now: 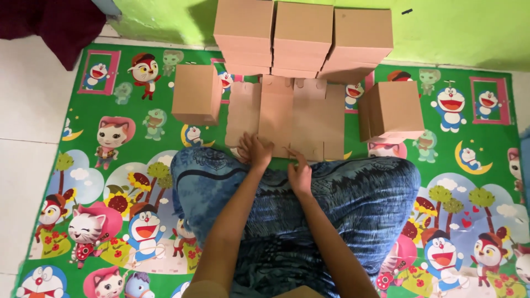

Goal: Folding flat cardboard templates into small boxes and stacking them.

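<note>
- The flat cardboard sheet [287,116] lies unfolded on the play mat [110,165], straight ahead of the person's knees, its near edge at the lap.
- Its long axis runs left to right across the view; the fold lines run away from the person, toward the green wall [452,27].
- The left hand [255,152] rests on the sheet's near edge, left of its middle, with the fingers [251,139] spread wide and pressing flat, gripping nothing.
- The right hand [300,174] sits just beside it, a little nearer the body, at the near edge of the sheet; its fingers look loosely bent, and I cannot tell whether they pinch the edge or only touch it.
- The left hand reaches further onto the sheet, so it is the nearer one to the sheet's middle; the rest of the sheet lies forward of both hands.
- A folded box [196,94] stands just beside the sheet's left end, and another folded box [393,109] just beside its right end.
- A row of stacked boxes [302,38] stands against the wall, beyond the sheet's far edge.
- The patterned blue cloth [353,204] over the lap covers the mat beneath the forearms.
</note>
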